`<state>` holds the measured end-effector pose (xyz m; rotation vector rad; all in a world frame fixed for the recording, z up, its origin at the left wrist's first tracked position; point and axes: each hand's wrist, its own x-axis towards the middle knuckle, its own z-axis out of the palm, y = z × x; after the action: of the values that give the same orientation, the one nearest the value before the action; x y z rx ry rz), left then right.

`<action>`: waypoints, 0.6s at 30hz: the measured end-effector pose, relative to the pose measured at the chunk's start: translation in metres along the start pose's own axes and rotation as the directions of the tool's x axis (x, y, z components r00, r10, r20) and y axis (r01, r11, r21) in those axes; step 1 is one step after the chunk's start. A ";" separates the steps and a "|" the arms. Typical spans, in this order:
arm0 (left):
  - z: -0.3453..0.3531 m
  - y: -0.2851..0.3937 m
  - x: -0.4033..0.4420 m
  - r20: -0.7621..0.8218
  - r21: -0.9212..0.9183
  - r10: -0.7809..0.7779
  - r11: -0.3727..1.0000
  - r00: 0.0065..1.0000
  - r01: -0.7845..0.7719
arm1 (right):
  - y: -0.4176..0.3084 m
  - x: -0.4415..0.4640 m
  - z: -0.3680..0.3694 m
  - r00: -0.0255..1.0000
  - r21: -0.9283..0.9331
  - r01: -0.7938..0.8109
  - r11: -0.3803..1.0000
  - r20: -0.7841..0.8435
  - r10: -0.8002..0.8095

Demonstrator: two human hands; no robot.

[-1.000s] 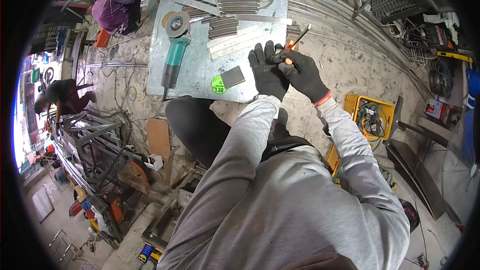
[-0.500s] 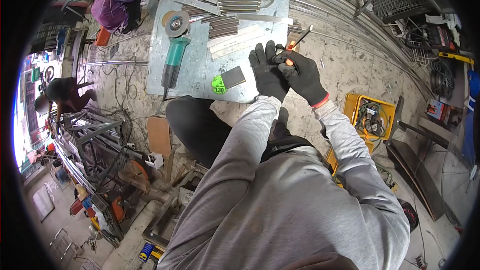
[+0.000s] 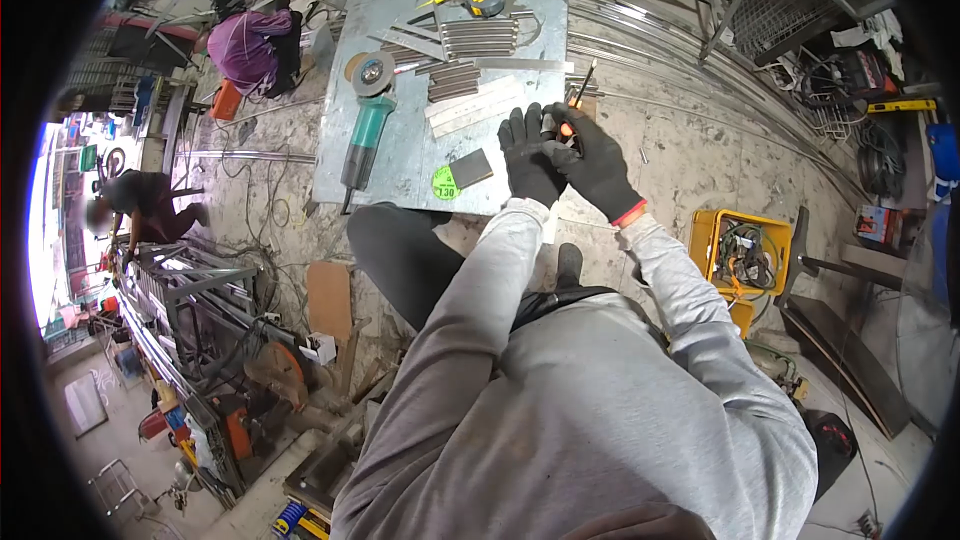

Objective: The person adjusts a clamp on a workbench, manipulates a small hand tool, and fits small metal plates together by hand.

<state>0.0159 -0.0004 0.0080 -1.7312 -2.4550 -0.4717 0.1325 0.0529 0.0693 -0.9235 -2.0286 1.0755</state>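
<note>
My right hand [image 3: 598, 165], in a dark glove with a red cuff, is closed around a slim dark tool with orange parts [image 3: 584, 85]. Its thin shaft points up and away, ending in a paler tip. I cannot make out its exact kind. Beside it, my left hand [image 3: 530, 155] lies at the right edge of the metal-topped table [image 3: 410, 165], back upward and fingers stretched. A small greyish piece [image 3: 548, 124] shows between the two hands, partly hidden. Left of my left hand are a dark rectangular plate [image 3: 471, 168] and a round green label [image 3: 445, 182].
On the table lie an angle grinder [image 3: 366, 135], metal tubes [image 3: 478, 38], pale flat bars [image 3: 475, 107] and a tape measure [image 3: 486, 3]. A yellow crate [image 3: 702, 245] holds cables. Two people, one in purple [image 3: 252, 50], crouch or bend at left. Long metal bars [image 3: 660, 35] line the floor.
The view has shifted, so the table and crate sit slightly lower. The slim tool has turned more upright in my right hand. Both hands remain close together.
</note>
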 end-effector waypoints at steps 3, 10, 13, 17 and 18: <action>-0.028 -0.015 -0.013 0.010 -0.369 0.043 0.929 0.999 -0.036 | -0.005 -0.029 -0.016 0.994 -0.050 0.010 0.999 -0.112 -0.016; -0.074 -0.075 -0.072 -0.193 -0.262 -0.265 0.942 0.945 0.210 | 0.086 -0.141 -0.011 0.825 0.317 -0.556 0.768 0.101 0.556; -0.074 -0.080 -0.073 -0.079 -0.200 -0.412 0.899 0.908 0.390 | 0.074 -0.154 -0.013 0.727 0.390 -0.677 0.624 0.219 0.651; -0.050 -0.082 -0.080 -0.080 -0.173 -0.390 0.912 0.917 0.373 | 0.063 -0.138 -0.011 0.752 0.383 -0.658 0.649 0.291 0.591; -0.047 -0.085 -0.080 -0.081 -0.150 -0.387 0.916 0.919 0.372 | 0.060 -0.131 -0.010 0.810 0.349 -0.587 0.731 0.269 0.522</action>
<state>-0.0404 -0.1130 0.0159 -1.2175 -2.7371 -0.7585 0.2276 -0.0250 -0.0068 -1.2810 -1.5411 1.8774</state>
